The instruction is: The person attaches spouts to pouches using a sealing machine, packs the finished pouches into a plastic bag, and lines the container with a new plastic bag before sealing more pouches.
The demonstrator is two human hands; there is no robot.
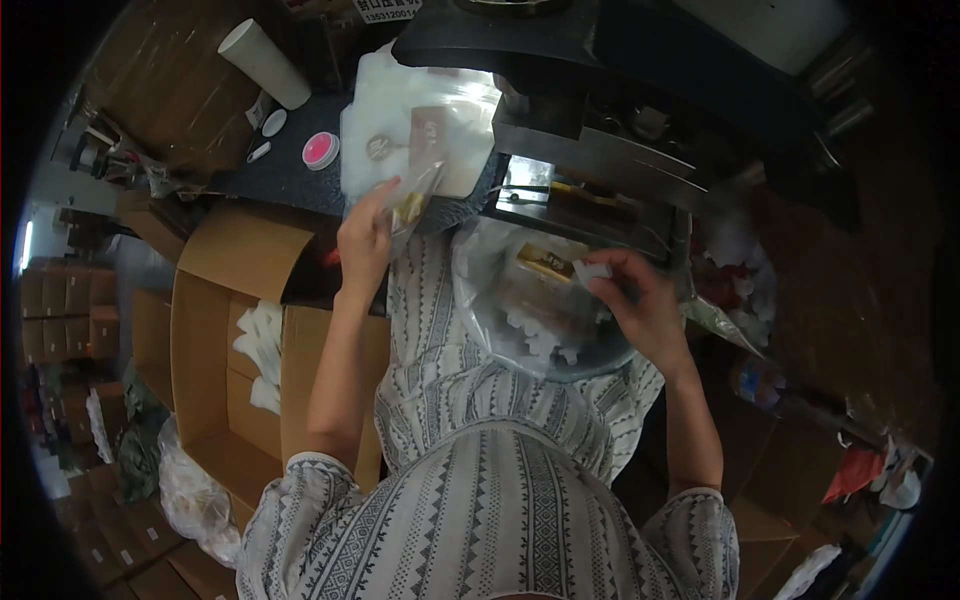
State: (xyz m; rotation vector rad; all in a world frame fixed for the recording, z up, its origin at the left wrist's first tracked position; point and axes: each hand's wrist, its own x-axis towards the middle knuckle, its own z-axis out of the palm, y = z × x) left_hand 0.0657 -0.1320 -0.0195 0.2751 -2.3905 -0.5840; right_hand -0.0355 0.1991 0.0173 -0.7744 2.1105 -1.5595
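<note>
My left hand is closed on the edge of a clear plastic pouch that shows a gold patch. It is beside a stack of translucent white bags with brown printing. My right hand pinches a small whitish piece, perhaps a plastic scrap, above a round bin lined with clear plastic. Inside that bin lie several white scraps and a packet with a gold label. The fingertips of my left hand are partly hidden by the pouch.
A dark machine stands beyond the bin. On the dark worktop are a pink round tub and a white cylinder. An open cardboard box with white pieces stands at left; stacked cartons are farther off.
</note>
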